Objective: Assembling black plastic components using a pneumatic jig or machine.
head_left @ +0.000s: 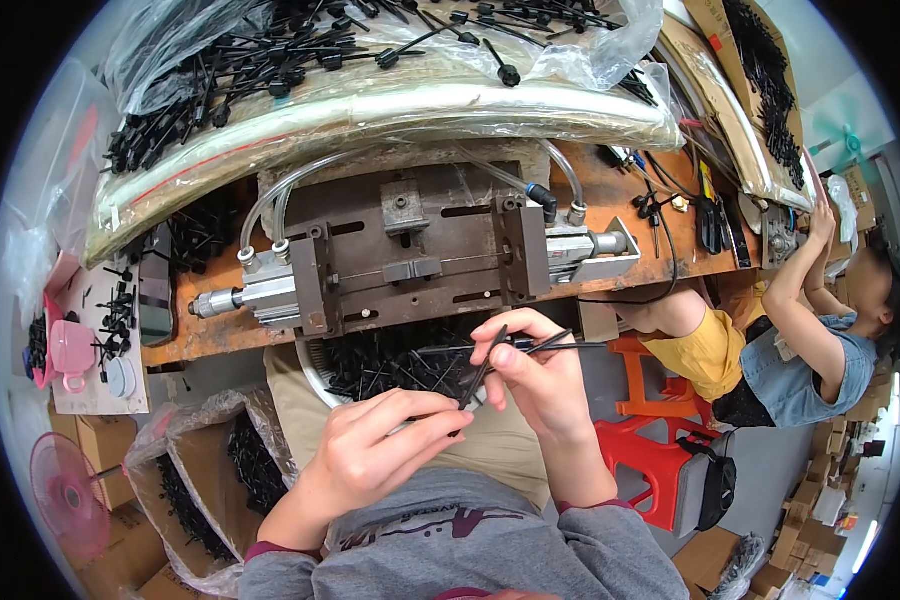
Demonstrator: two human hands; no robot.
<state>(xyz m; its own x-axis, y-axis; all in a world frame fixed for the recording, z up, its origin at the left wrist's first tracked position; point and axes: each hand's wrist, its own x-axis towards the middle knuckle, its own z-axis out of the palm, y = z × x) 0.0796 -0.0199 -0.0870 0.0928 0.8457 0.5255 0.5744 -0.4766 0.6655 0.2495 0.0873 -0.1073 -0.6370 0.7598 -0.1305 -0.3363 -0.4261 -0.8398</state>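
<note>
Above my lap, my right hand (548,375) is closed around several thin black rods (555,341) that stick out between the fingers at different angles. My left hand (375,450) pinches the lower end of one black rod (485,368), which slants up to the right hand's fingertips. Below and behind both hands sits a white basin (315,378) full of black rod-like parts (380,365). Just beyond it, a dark metal fixture (400,295) with an air cylinder at each side is mounted on the bench; neither hand touches it.
Bagged black knobbed rods (270,75) lie across the back of the wooden bench (660,265). At the left are a lined carton (195,455), a pink cup (71,352) and a pink fan (68,495). A red stool (650,465) and a seated co-worker (805,350) are at the right.
</note>
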